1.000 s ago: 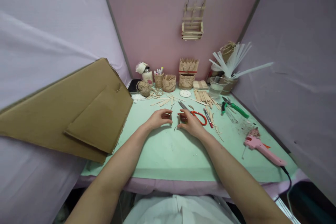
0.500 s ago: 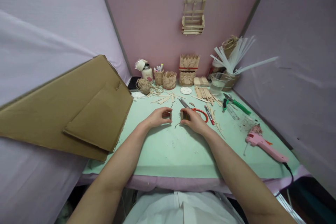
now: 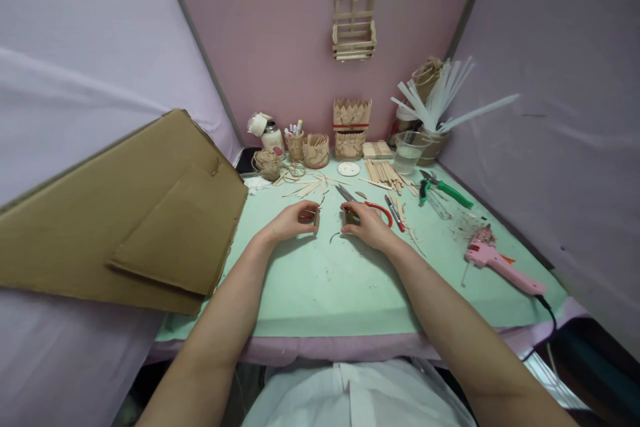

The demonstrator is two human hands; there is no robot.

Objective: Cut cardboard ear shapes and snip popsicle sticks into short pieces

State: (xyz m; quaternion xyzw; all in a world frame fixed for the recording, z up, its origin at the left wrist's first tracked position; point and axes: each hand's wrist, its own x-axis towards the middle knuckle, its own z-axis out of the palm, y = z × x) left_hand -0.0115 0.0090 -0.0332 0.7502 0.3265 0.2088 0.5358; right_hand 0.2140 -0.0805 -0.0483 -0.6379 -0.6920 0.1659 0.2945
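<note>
Over the green table (image 3: 325,307), your left hand (image 3: 291,221) and right hand (image 3: 369,223) are facing each other, apart. Your left is pinching one small brown piece (image 3: 317,219), your right a second brown piece (image 3: 344,217) (both pointing long ways away from you), and a gap is lying between.

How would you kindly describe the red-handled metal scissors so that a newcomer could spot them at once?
On the pale green table, look to the person's bare right hand. Partly hidden by it lie the scissors. Their looped red handle sets them apart from the slim, straight red-tipped pen on their right.
</note>
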